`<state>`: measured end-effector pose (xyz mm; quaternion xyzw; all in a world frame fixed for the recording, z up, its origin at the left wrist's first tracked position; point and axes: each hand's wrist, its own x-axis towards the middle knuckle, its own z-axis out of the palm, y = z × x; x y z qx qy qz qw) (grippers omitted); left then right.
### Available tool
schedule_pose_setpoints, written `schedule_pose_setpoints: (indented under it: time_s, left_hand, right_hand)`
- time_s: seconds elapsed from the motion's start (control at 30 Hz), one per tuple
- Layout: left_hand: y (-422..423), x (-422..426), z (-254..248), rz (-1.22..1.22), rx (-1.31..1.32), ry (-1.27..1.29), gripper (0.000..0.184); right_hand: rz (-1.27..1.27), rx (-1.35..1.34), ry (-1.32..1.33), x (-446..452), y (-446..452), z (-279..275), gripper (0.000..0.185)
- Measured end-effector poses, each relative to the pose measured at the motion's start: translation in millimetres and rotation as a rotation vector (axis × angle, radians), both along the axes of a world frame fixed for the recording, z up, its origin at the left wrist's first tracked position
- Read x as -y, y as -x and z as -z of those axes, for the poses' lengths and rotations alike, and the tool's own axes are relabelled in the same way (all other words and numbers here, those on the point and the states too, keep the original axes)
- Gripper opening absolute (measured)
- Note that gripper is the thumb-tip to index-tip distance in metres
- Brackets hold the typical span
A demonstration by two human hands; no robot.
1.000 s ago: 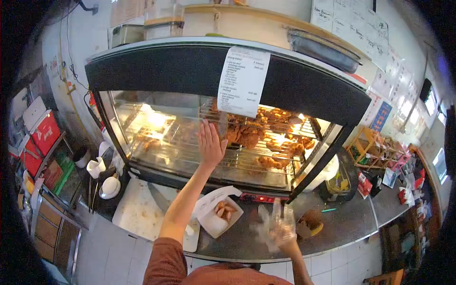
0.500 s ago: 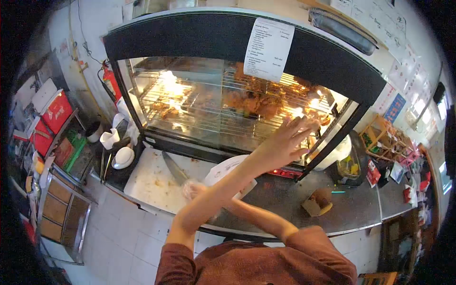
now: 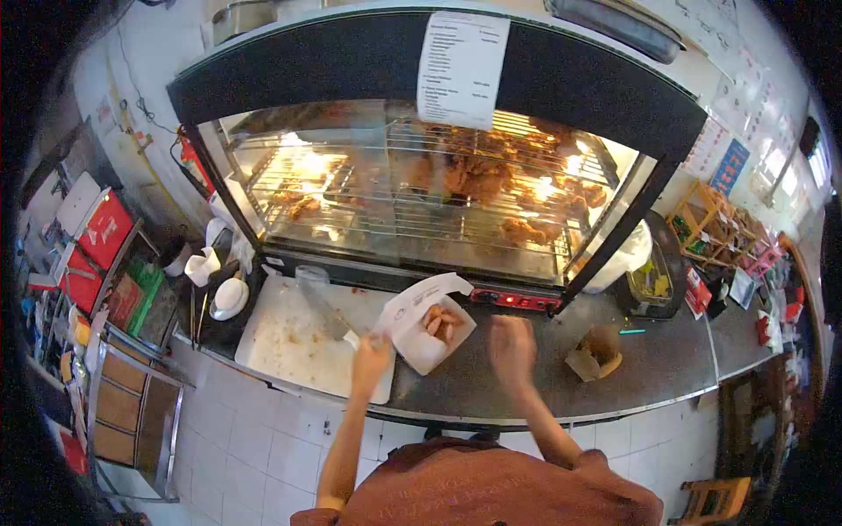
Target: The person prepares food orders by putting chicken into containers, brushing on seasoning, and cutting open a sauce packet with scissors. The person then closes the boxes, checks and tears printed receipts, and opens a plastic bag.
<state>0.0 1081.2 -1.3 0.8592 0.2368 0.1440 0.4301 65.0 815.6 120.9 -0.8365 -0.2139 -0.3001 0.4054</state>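
An open white takeaway box (image 3: 427, 359) stands on the counter with its lid raised, holding several brown fried pieces (image 3: 443, 326). At the box's left corner is my left hand (image 3: 372, 361), its fingers closed on the edge and slightly blurred. To the right of the box, my right hand (image 3: 513, 351) hovers over the dark counter, smeared by motion; its fingers cannot be made out. A knife (image 3: 331, 317) lies on the stained white cutting board (image 3: 281, 337), beside my left hand. Near the blade's far end rests a crumpled clear plastic piece (image 3: 311, 279).
A lit glass warming cabinet (image 3: 438, 24) with fried food on racks spans the back. An open brown carton (image 3: 592, 361) stands to the right on the counter (image 3: 526, 399). A black tub (image 3: 653, 289) and wooden rack (image 3: 715, 228) are farther right. White containers (image 3: 230, 298) stand left.
My left hand has come back from the cabinet to the box's left side. My right hand has left the knife and moved right, now without the clear glove. The arms are uncrossed.
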Motion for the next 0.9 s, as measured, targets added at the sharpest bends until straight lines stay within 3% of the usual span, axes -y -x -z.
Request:
schedule_pose_setpoints:
  time_s: [0.07,0.13,0.23,0.27,0.33,0.37,0.43,0.47,0.5,0.57,0.6,0.7,0.8,0.87,0.9]
  left_hand:
    - [-3,34,18,0.03,-0.092,-0.12,0.048]
    - [-4,67,6,-0.066,-0.086,-0.022,0.049]
    - [-19,66,60,-0.058,0.149,0.112,0.055]
    - [-14,71,39,-0.09,-0.011,0.003,0.047]
    - [-11,68,66,-0.101,0.027,-0.186,0.042]
    - [-6,66,78,-0.108,0.036,-0.29,0.039]
    - [11,72,59,-0.007,-0.023,-0.139,0.037]
    - [18,77,52,0.034,-0.032,-0.061,0.037]
    - [20,84,50,0.073,-0.035,0.018,0.037]
    - [32,101,71,-0.013,-0.058,-0.154,0.036]
    - [38,109,80,-0.06,-0.075,-0.239,0.036]
    - [57,137,78,-0.041,-0.02,-0.275,0.035]
    - [74,168,54,-0.098,-0.129,-0.217,0.034]
    - [75,193,23,-0.074,-0.106,-0.156,0.033]
    - [75,206,14,-0.065,-0.096,-0.125,0.033]
  right_hand:
    - [0.44,-0.027,0.038,82,2,6,0.028]
    - [0.758,0.078,0.226,166,-5,50,0.044]
    - [0.769,-0.388,-0.096,237,-12,110,0.045]
    - [0.772,-0.409,-0.128,253,-17,127,0.048]
    - [0.756,-0.45,-0.195,273,-34,148,0.054]
    - [0.748,-0.616,-0.244,277,-38,140,0.057]
    - [0.723,-0.957,-0.339,276,-39,93,0.061]
    - [0.679,-0.945,-0.273,290,-42,85,0.05]
    - [0.636,-0.972,-0.174,335,-61,131,0.047]
    - [0.545,-1.004,0.022,425,-97,223,0.044]
    - [0.621,-0.753,0.288,407,-87,182,0.042]
    - [0.518,-0.691,0.275,429,-86,155,0.036]
    - [0.508,-0.603,0.399,477,-95,150,0.031]
    - [0.481,-0.681,0.45,510,-97,134,0.03]
    - [0.504,-0.721,0.348,515,-97,119,0.03]
